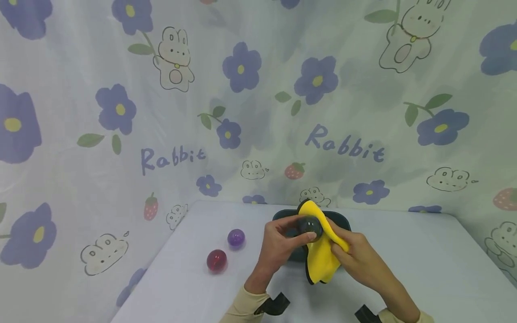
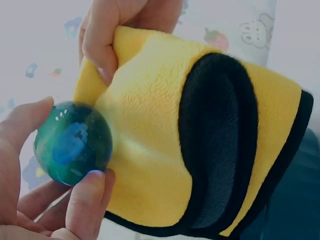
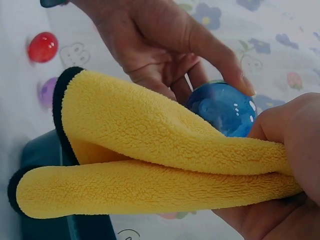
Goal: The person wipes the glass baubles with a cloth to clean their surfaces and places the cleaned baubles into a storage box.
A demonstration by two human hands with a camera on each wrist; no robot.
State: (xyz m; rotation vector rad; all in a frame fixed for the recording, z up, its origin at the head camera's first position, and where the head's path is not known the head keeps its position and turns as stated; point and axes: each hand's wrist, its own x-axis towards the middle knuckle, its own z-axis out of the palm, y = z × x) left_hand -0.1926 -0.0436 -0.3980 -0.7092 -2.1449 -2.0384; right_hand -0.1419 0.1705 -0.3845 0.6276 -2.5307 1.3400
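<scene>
Dark teal bin (image 1: 298, 256) on the white table (image 1: 173, 287), mostly covered in my head view; contents I can't tell. Left hand (image 1: 278, 242) pinches the glassy ball (image 1: 310, 228) held up before it; right hand (image 1: 357, 255) grips the yellow cloth (image 1: 323, 255) right beside the ball. Red ball (image 1: 216, 261) and purple ball (image 1: 236, 239) sit left. Only the left wrist feed shows me the cloth's grey panel (image 2: 217, 155).

Beige sleeves (image 1: 243, 307), plain fabric, black angular wrist pieces (image 1: 278, 304)
</scene>
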